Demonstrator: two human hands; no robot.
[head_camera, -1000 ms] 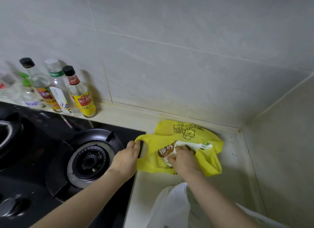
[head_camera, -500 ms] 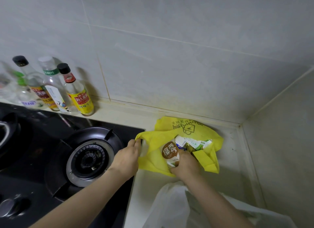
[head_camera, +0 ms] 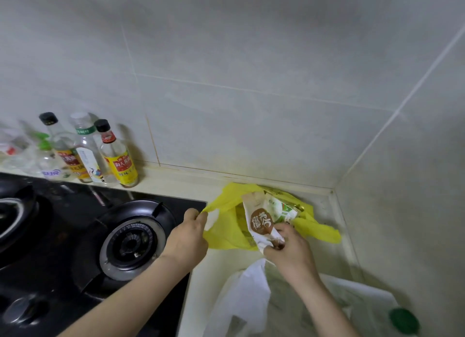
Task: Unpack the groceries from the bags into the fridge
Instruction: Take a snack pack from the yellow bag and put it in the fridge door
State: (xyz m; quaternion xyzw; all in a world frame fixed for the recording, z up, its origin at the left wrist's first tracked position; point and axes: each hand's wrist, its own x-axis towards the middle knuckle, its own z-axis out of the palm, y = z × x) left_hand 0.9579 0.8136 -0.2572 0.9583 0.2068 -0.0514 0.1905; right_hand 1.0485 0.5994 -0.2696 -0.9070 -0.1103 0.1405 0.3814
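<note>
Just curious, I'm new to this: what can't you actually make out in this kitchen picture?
- Rest of the yellow bag's contents: hidden by its folds and the brown-labelled packet.
- Far-left bottles: blurred, cut off by the edge.
- White bag's contents: cut off at the bottom edge.

Left hand (head_camera: 187,232) pinched shut, arm extended; right hand (head_camera: 289,248) clenched, fingers curled.
</note>
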